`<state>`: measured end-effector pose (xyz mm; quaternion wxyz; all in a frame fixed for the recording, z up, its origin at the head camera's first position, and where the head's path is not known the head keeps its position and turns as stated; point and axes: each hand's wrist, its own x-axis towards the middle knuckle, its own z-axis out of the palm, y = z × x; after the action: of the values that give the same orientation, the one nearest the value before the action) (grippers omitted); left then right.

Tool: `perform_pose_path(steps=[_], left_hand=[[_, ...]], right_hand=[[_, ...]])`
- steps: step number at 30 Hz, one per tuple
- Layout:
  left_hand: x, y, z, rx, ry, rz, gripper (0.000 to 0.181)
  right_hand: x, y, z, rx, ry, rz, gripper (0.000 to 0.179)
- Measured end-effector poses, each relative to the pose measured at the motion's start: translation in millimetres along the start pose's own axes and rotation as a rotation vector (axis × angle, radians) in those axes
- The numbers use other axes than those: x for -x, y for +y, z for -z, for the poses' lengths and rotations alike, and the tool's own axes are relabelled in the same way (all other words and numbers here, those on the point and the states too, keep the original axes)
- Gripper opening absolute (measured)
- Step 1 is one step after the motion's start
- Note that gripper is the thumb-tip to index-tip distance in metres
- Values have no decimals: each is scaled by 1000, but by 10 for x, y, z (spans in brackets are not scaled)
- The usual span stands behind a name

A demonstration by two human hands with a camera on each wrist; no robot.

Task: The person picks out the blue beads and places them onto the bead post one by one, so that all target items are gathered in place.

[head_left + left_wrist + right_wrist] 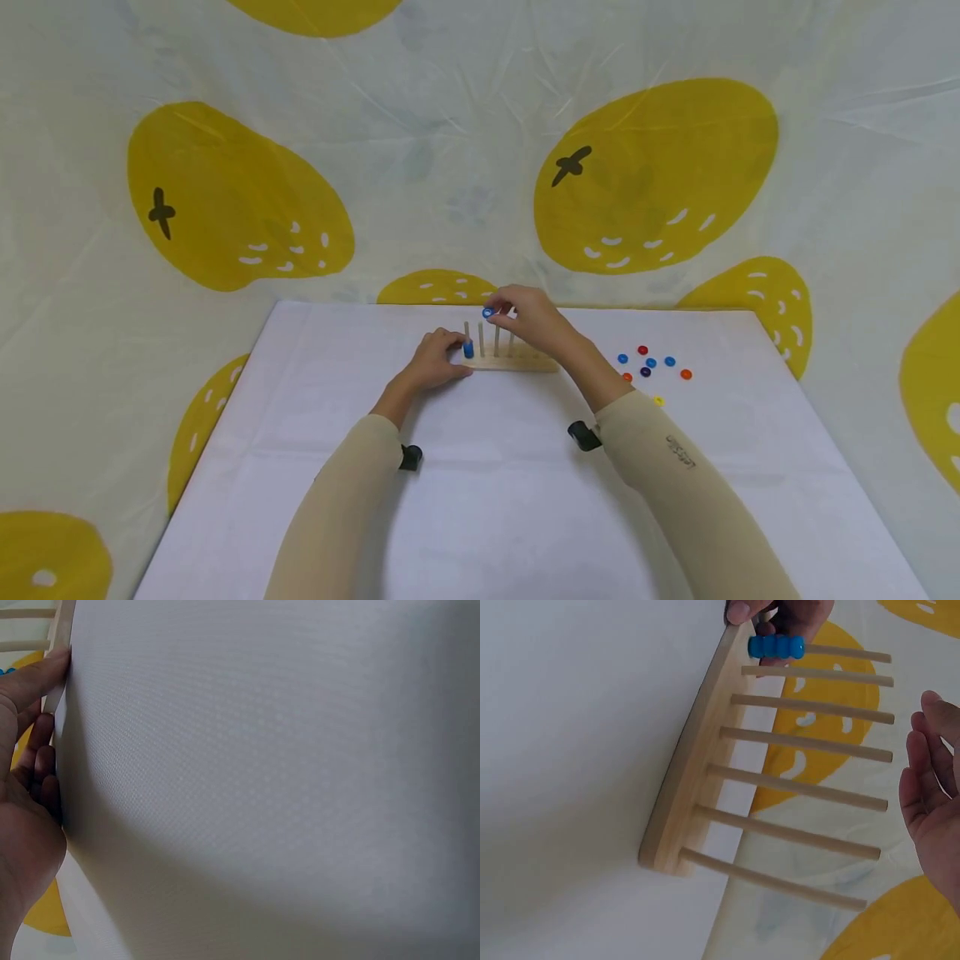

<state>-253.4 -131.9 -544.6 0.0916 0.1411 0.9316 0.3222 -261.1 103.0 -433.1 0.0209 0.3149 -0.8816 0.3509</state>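
Observation:
A wooden peg rack [517, 364] with a row of upright pegs stands near the table's far edge. Several blue rings [776, 646] are stacked on its leftmost peg; the other pegs are bare in the right wrist view. My left hand [435, 360] grips the rack's left end, thumb [52, 664] against the front side of the base and other fingers behind. Above the pegs near the left end, my right hand [528, 317] pinches a single blue ring [488, 312] between thumb and fingertips. That ring is hidden in the right wrist view.
Right of the rack lie several loose rings: a red one [642, 350], blue ones [670, 361], a dark purple one [645, 372], orange ones [686, 374] and a yellow one [658, 401], partly near the right sleeve. A patterned cloth [450, 167] hangs behind the white table [495, 500].

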Motion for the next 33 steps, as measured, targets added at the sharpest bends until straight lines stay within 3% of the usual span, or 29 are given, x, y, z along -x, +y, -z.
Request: perform_pose_path(steps=[20, 33], left_hand=[[8, 7, 9, 17, -7, 17, 55], [-5, -8, -1, 24, 1, 2, 56]], right_hand=[[-199, -132, -248, 18, -105, -17, 22], [-211, -99, -285, 68, -146, -34, 19]])
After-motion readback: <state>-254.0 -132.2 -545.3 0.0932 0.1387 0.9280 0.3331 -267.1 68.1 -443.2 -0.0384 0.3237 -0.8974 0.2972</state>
